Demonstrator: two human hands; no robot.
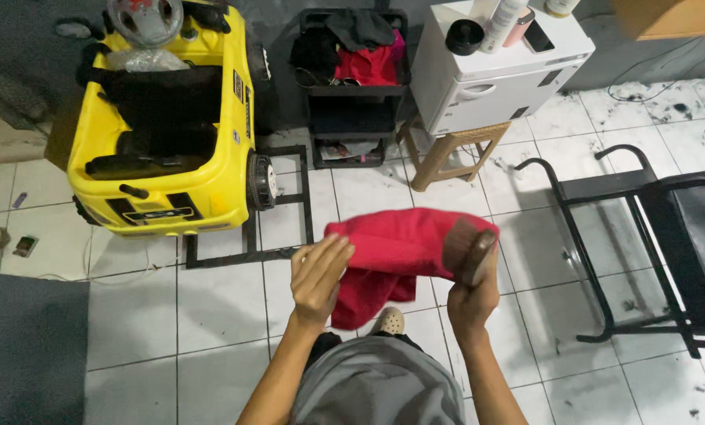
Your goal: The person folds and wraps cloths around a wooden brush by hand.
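Observation:
A red cloth [399, 250] hangs in front of me over the white tiled floor. My left hand [318, 275] is flat against its left end, fingers together and raised. My right hand [472, 293] grips a brown brush-like thing [466, 250] whose upper part lies against the right end of the cloth; the cloth drapes partly around it. The cloth's lower part droops toward my foot in a pale shoe [388, 321].
A yellow toy ride-on car [171, 134] stands at the back left on a black frame. A black trolley with clothes [356, 71] and a white cabinet [498, 75] on a wooden stool are behind. A black chair footrest [604, 228] is at the right.

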